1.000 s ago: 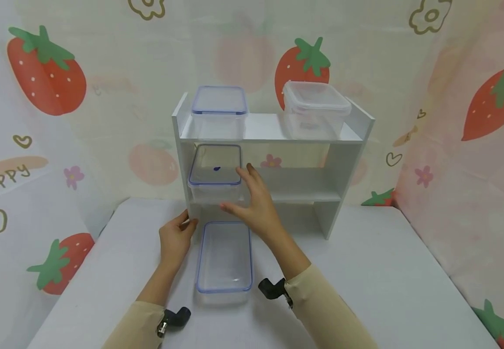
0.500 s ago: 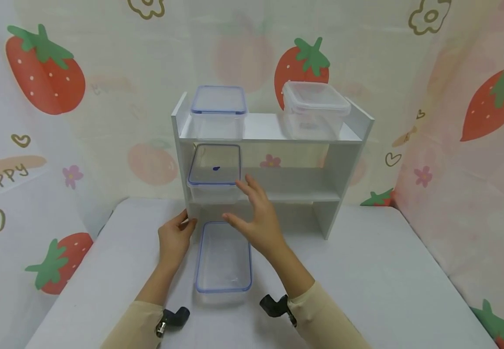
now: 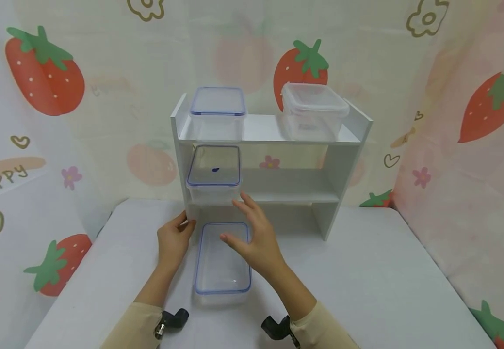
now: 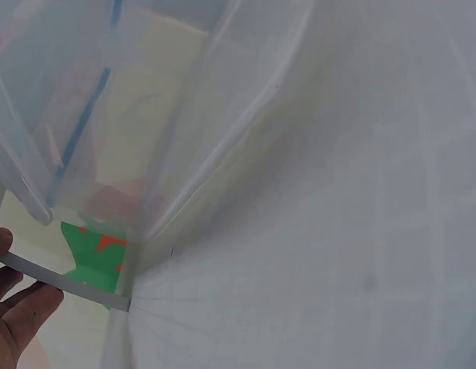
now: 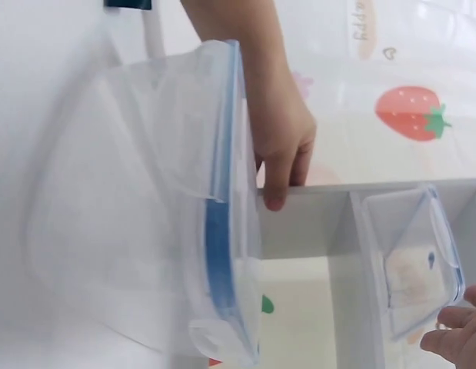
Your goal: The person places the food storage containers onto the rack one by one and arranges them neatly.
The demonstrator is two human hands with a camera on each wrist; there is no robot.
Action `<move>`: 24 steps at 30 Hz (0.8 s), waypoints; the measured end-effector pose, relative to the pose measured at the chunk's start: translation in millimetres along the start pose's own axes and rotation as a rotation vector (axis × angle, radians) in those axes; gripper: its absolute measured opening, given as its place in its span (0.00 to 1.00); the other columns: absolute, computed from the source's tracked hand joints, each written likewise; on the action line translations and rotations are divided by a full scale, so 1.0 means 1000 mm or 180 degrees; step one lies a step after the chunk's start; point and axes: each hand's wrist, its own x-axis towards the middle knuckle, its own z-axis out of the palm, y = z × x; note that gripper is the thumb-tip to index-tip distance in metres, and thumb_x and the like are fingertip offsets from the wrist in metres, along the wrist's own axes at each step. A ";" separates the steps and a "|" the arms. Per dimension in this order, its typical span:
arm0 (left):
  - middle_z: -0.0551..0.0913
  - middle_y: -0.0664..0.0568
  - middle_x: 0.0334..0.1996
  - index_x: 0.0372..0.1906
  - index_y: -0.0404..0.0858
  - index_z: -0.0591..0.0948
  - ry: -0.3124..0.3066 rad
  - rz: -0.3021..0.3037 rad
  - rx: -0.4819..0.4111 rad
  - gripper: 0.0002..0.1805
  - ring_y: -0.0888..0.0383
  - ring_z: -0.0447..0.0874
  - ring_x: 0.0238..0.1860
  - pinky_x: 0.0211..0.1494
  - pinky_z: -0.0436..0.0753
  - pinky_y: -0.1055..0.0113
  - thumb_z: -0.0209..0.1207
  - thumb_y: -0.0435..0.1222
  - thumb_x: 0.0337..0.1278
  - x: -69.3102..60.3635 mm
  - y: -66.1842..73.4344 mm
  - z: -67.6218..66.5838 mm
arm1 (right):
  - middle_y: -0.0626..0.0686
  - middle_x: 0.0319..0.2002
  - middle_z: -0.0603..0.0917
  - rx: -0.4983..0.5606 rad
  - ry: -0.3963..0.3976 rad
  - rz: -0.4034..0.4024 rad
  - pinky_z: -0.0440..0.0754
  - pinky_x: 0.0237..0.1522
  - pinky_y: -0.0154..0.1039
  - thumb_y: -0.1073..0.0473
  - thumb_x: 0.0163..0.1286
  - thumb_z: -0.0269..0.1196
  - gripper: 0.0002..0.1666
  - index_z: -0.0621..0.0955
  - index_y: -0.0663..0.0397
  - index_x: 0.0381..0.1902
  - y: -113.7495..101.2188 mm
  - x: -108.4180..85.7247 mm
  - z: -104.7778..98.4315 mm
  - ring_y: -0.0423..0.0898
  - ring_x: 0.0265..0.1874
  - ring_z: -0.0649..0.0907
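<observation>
My left hand (image 3: 175, 240) pinches the lower front edge of the white shelf's left side panel; in the left wrist view its thumb and fingers lie on either side of that panel (image 4: 76, 286). My right hand (image 3: 258, 240) hangs over the right side of a clear, blue-edged food container (image 3: 223, 264) on the table, fingers spread and holding nothing. Another blue-edged food container (image 3: 214, 169) with a dark blue mark on its lid stands at the left of the middle shelf, a little beyond the right fingertips. The white shelf unit (image 3: 291, 186) stands upright.
On the top shelf sit a blue-edged container (image 3: 219, 109) at the left and a frosted, clear-lidded one (image 3: 316, 111) at the right. A white-covered table (image 3: 365, 281) lies under everything. Strawberry-print cloth (image 3: 103, 58) hangs behind and at both sides.
My right hand has drawn back and down, away from the container on the middle shelf, to above the one on the table. My left hand has stayed at the shelf panel.
</observation>
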 end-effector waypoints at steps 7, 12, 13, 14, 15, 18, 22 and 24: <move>0.85 0.39 0.56 0.63 0.36 0.81 -0.0007 -0.0012 -0.0004 0.21 0.46 0.92 0.46 0.44 0.91 0.62 0.65 0.34 0.67 0.000 0.001 0.000 | 0.53 0.80 0.61 0.0006 -0.0095 0.0018 0.68 0.74 0.62 0.49 0.62 0.77 0.47 0.70 0.45 0.76 0.003 -0.017 0.003 0.50 0.79 0.62; 0.86 0.39 0.56 0.63 0.35 0.81 0.0004 0.0015 0.0014 0.21 0.45 0.92 0.46 0.44 0.91 0.61 0.65 0.34 0.67 0.001 0.002 -0.001 | 0.45 0.81 0.59 0.0076 -0.0198 0.0090 0.67 0.75 0.62 0.49 0.62 0.77 0.47 0.69 0.43 0.76 0.004 -0.029 0.004 0.48 0.79 0.61; 0.86 0.39 0.56 0.63 0.35 0.81 0.0010 0.0029 0.0019 0.21 0.45 0.92 0.45 0.44 0.91 0.61 0.65 0.34 0.67 0.001 0.002 -0.001 | 0.44 0.81 0.58 0.0087 -0.0220 0.0102 0.67 0.75 0.62 0.48 0.62 0.77 0.47 0.69 0.44 0.76 0.004 -0.031 0.004 0.48 0.79 0.61; 0.86 0.39 0.56 0.63 0.35 0.81 0.0011 0.0040 0.0026 0.21 0.46 0.92 0.45 0.43 0.91 0.61 0.66 0.34 0.67 0.001 0.002 -0.001 | 0.42 0.81 0.58 0.0098 -0.0240 0.0120 0.67 0.75 0.62 0.48 0.61 0.77 0.48 0.69 0.44 0.76 0.004 -0.033 0.004 0.48 0.79 0.61; 0.86 0.39 0.55 0.63 0.35 0.82 0.0013 0.0051 0.0023 0.21 0.46 0.92 0.45 0.43 0.91 0.61 0.66 0.34 0.67 0.001 0.001 -0.001 | 0.41 0.81 0.57 0.0105 -0.0264 0.0146 0.67 0.75 0.62 0.48 0.61 0.77 0.48 0.69 0.44 0.76 0.004 -0.036 0.004 0.47 0.79 0.61; 0.86 0.39 0.55 0.62 0.34 0.81 0.0019 0.0086 0.0012 0.21 0.46 0.92 0.45 0.43 0.91 0.61 0.66 0.33 0.67 0.001 0.000 0.000 | 0.41 0.81 0.57 0.0111 -0.0315 0.0188 0.67 0.75 0.63 0.47 0.61 0.77 0.48 0.69 0.44 0.76 0.006 -0.043 0.006 0.49 0.79 0.61; 0.86 0.39 0.55 0.63 0.35 0.81 0.0022 0.0096 -0.0012 0.21 0.45 0.92 0.45 0.43 0.91 0.63 0.65 0.33 0.67 0.001 -0.002 0.001 | 0.40 0.81 0.56 0.0117 -0.0373 0.0262 0.67 0.75 0.63 0.46 0.61 0.77 0.49 0.68 0.42 0.77 0.007 -0.050 0.007 0.49 0.80 0.59; 0.86 0.39 0.56 0.63 0.35 0.81 0.0026 0.0097 -0.0004 0.21 0.45 0.92 0.45 0.42 0.91 0.64 0.65 0.33 0.67 0.001 -0.002 0.000 | 0.39 0.81 0.56 0.0123 -0.0391 0.0286 0.67 0.75 0.62 0.46 0.60 0.77 0.50 0.68 0.42 0.77 0.008 -0.054 0.007 0.48 0.80 0.59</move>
